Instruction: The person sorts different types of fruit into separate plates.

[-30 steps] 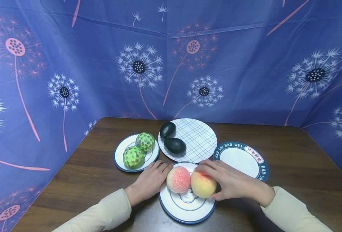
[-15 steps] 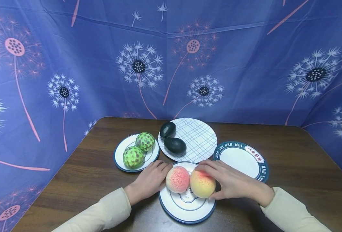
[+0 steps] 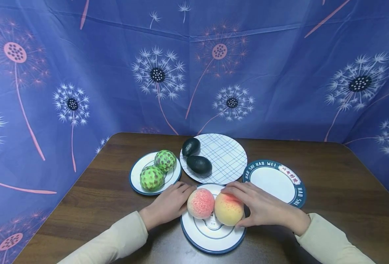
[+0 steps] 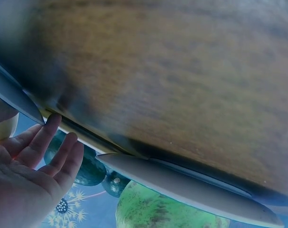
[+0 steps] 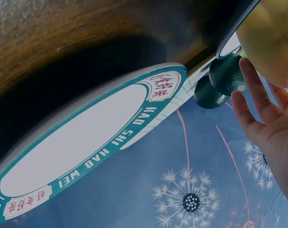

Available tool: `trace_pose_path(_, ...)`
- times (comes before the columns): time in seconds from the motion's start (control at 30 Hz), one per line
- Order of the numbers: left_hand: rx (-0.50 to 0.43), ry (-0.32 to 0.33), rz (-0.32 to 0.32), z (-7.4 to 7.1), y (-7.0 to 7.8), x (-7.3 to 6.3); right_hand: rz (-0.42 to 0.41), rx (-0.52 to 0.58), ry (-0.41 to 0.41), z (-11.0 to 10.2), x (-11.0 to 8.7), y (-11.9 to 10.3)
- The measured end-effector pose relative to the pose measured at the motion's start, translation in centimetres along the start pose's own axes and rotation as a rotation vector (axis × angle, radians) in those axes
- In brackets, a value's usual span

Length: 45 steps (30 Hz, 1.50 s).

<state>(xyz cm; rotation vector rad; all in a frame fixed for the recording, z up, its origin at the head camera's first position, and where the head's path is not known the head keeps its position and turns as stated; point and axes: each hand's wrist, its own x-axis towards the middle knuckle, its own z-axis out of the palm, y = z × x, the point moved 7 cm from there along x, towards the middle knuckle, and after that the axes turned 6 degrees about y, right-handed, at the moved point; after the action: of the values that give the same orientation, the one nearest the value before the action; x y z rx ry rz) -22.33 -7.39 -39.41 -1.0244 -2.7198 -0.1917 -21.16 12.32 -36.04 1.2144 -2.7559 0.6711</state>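
Note:
On the blue-rimmed white plate [image 3: 214,244] nearest the person sit two peaches side by side, a pink one [image 3: 200,203] on the left and a yellow one [image 3: 229,209] on the right. The right hand [image 3: 263,207] holds the yellow peach, with the thumb at its near right side and the fingers over its far side. Beside the pink peach, at the plate's left edge, is the left hand [image 3: 169,203]; whether its fingertips touch the peach is hidden in the head view. In the left wrist view, the left hand's fingers [image 4: 65,159] are extended and slightly bent.
A small plate [image 3: 136,176] with two green, spotted round fruits [image 3: 152,178] stands left. Behind, a checked plate [image 3: 225,157] carries two dark avocados [image 3: 199,165]. A green-rimmed plate [image 3: 300,196] lies right, partly behind the right hand. A dandelion-print cloth [image 3: 267,91] hangs behind the table.
Both peaches have shifted slightly left on the plate. The right hand has stayed around the yellow peach, and the left hand has moved a little left. The other plates have stayed put.

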Motion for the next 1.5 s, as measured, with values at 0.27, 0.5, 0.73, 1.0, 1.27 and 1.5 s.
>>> trace_pose_path(0.27, -0.017, -0.026, -0.011, 0.0, -0.1, 0.0, 0.005, -0.005, -0.005, 0.1, 0.0, 0.1)
trace_pose_path(0.5, -0.04, -0.046, -0.016, 0.0, -0.2, 0.0, 0.027, 0.039, -0.018, 0.2, -0.3, 0.1)
trace_pose_path(0.73, -0.046, -0.037, -0.007, 0.0, -0.2, 0.0, 0.024, 0.048, -0.02, 0.3, -0.4, 0.1)
trace_pose_path(1.0, -0.031, -0.049, -0.024, -0.2, -0.4, 0.1, 0.014, 0.018, -0.007, -0.4, -0.6, 0.4)
trace_pose_path(1.27, 0.026, 0.005, -0.019, -1.2, -0.7, 0.7, 0.087, -0.011, -0.017, -1.5, -1.4, 2.1)
trace_pose_path(1.5, 0.072, 0.077, -0.026, -2.3, -1.1, 1.4, 0.111, -0.074, 0.054, -2.5, -2.2, 3.7)
